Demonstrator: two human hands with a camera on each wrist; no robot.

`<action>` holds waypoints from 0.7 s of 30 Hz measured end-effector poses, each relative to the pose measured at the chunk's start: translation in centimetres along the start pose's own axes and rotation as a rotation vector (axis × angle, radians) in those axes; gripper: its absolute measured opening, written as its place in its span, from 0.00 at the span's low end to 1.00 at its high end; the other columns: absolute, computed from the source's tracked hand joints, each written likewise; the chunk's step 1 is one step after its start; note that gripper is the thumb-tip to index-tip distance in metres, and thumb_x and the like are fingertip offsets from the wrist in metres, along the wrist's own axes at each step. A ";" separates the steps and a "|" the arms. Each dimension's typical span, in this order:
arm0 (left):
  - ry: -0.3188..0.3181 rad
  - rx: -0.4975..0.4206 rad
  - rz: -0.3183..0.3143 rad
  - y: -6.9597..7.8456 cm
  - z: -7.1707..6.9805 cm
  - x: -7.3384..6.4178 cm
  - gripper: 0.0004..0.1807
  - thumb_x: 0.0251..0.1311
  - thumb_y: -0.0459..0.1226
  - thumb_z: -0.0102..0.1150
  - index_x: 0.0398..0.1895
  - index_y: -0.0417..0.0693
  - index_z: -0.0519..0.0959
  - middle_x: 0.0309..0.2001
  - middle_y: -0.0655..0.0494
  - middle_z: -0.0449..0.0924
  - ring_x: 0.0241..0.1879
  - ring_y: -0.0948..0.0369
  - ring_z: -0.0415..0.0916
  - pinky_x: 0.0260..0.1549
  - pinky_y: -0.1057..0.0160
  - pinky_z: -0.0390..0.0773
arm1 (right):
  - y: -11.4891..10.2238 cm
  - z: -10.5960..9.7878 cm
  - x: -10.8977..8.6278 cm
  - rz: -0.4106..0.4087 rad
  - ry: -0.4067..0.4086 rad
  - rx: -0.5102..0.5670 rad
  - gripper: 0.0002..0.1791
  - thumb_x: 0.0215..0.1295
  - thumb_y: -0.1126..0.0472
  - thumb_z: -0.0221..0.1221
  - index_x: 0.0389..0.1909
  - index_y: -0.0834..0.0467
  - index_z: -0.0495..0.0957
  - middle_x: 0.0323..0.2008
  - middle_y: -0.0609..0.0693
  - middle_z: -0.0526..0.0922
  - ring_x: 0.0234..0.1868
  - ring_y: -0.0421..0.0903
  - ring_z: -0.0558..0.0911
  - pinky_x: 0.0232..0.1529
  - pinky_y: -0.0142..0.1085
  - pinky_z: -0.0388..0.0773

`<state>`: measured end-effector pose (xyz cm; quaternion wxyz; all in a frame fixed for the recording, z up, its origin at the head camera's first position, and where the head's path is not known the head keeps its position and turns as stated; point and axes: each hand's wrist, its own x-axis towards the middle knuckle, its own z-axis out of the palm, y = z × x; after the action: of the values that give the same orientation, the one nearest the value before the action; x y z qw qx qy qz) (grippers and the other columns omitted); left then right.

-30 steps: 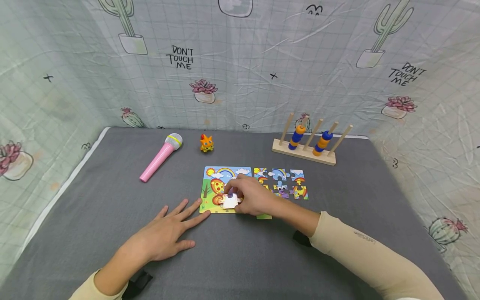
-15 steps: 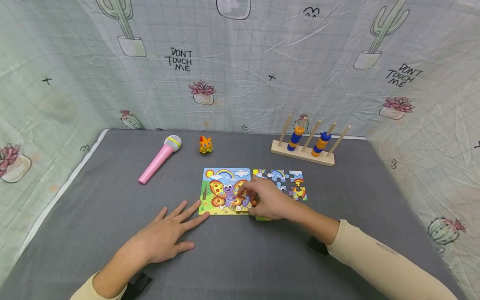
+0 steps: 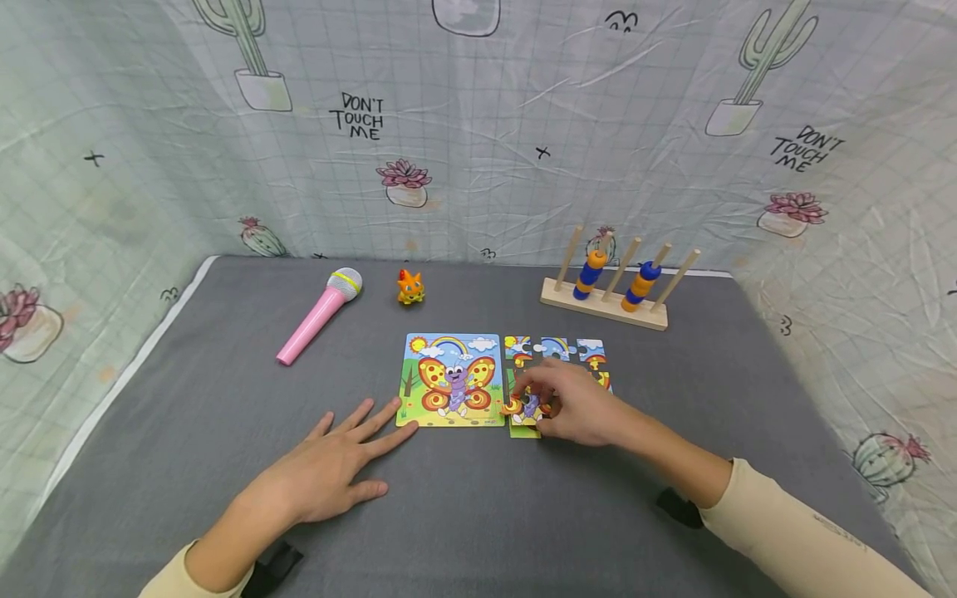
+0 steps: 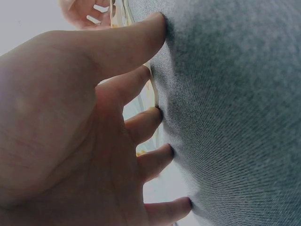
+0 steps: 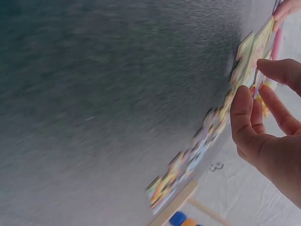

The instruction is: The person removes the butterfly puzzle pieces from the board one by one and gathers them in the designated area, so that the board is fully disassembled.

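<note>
My right hand (image 3: 571, 403) pinches a jigsaw puzzle piece (image 3: 530, 409) with purple, red and yellow print. It holds the piece over the loose jigsaw pieces, just right of the butterfly picture board (image 3: 452, 379); the hand hides some of these pieces. In the right wrist view, thumb and fingers of the right hand (image 5: 268, 117) meet at the thin piece, seen edge-on. My left hand (image 3: 329, 465) lies with spread, straight fingers on the grey table, fingertips at the board's left edge. The left wrist view shows that hand (image 4: 94, 117) with fingertips resting on the cloth.
Loose jigsaw pieces (image 3: 556, 349) lie in rows right of the board. Behind them stands a wooden peg rack (image 3: 604, 311) with blue and orange rings. A pink toy microphone (image 3: 314, 324) and an orange toy figure (image 3: 410, 287) are at the back left. Patterned fabric (image 3: 478, 124) surrounds the table.
My right hand has carried the pinched puzzle piece rightward, off the butterfly board to the loose pieces beside it. The butterfly picture is now uncovered. My left hand has stayed in place.
</note>
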<state>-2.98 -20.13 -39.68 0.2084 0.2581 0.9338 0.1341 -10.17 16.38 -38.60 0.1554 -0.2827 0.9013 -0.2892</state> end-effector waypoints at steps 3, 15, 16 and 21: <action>0.002 0.000 -0.001 0.0 0.0 0.0 0.42 0.68 0.53 0.66 0.82 0.72 0.59 0.86 0.57 0.46 0.82 0.39 0.49 0.68 0.21 0.53 | 0.6 -0.2 -0.7 0.007 0.002 -0.001 0.24 0.56 0.68 0.73 0.53 0.50 0.83 0.40 0.48 0.77 0.37 0.47 0.77 0.33 0.32 0.79; -0.005 -0.003 -0.008 0.0 -0.1 -0.1 0.42 0.68 0.53 0.66 0.82 0.72 0.59 0.86 0.57 0.46 0.82 0.39 0.48 0.69 0.21 0.52 | 2.6 -0.8 -3.0 0.048 0.018 -0.027 0.26 0.53 0.71 0.72 0.54 0.51 0.83 0.40 0.49 0.77 0.37 0.47 0.76 0.33 0.32 0.76; -0.005 -0.003 -0.008 0.0 -0.1 -0.1 0.42 0.68 0.53 0.66 0.82 0.72 0.59 0.86 0.57 0.46 0.82 0.39 0.48 0.69 0.21 0.52 | 2.7 -0.8 -3.1 0.046 0.018 -0.035 0.26 0.53 0.70 0.72 0.54 0.51 0.83 0.40 0.48 0.77 0.37 0.46 0.76 0.33 0.32 0.76; 0.000 0.006 -0.003 0.1 -0.1 -0.1 0.42 0.68 0.53 0.66 0.82 0.71 0.59 0.86 0.57 0.46 0.82 0.39 0.49 0.69 0.21 0.53 | 3.3 -0.9 -3.4 0.055 0.011 -0.056 0.26 0.53 0.70 0.73 0.54 0.51 0.83 0.41 0.46 0.78 0.39 0.46 0.76 0.35 0.33 0.75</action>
<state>-2.95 -20.14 -39.50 0.2079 0.2573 0.9346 0.1311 -9.25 21.01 -39.49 0.1505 -0.2604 0.9173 -0.2609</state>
